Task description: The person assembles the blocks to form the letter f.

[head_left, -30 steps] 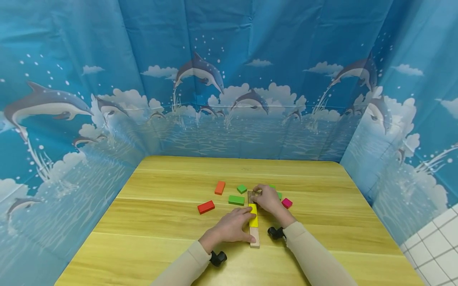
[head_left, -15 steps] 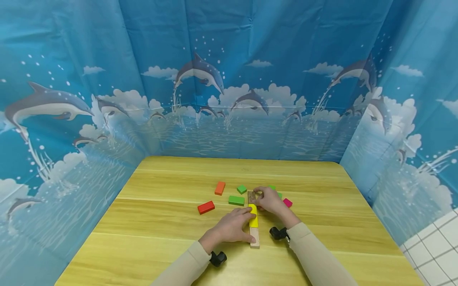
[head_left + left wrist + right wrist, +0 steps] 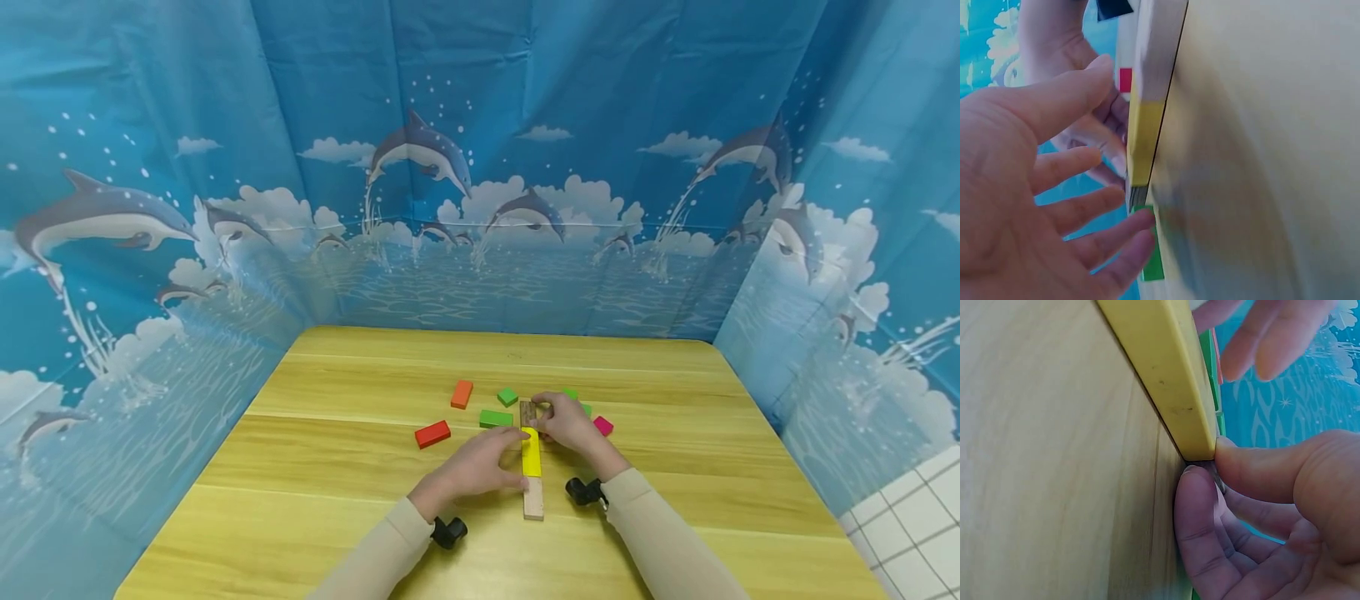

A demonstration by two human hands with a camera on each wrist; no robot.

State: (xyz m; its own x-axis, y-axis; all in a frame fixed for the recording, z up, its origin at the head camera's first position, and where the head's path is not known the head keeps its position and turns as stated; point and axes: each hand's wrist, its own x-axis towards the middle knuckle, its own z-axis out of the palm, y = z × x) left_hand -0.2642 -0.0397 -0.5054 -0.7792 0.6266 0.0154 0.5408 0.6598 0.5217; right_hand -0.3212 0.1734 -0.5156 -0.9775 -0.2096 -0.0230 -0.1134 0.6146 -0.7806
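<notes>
Three blocks lie end to end in a line on the table: a dark brown block (image 3: pixel 528 412) at the far end, a yellow block (image 3: pixel 531 457) in the middle and a pale wood block (image 3: pixel 533 500) nearest. My right hand (image 3: pixel 566 421) has curled fingers at the brown block; in the right wrist view its thumb and a fingertip meet there, beside the yellow block's end, largely hiding the brown one. My left hand (image 3: pixel 476 465) hovers along the line's left side, fingers spread and holding nothing. In the left wrist view, a gap shows between its thumb and fingers.
Left of the line lie a red block (image 3: pixel 432 434), an orange block (image 3: pixel 462 394), a long green block (image 3: pixel 496 419) and a small green block (image 3: pixel 507 397). Beyond my right hand are a magenta block (image 3: pixel 603 426) and partly hidden green pieces (image 3: pixel 572 394). A dolphin-print curtain (image 3: pixel 480 275) surrounds the table.
My left hand has lifted off the yellow and pale blocks and drawn slightly left. My right hand has shifted a little right, showing more of the brown block. The line of blocks stays put.
</notes>
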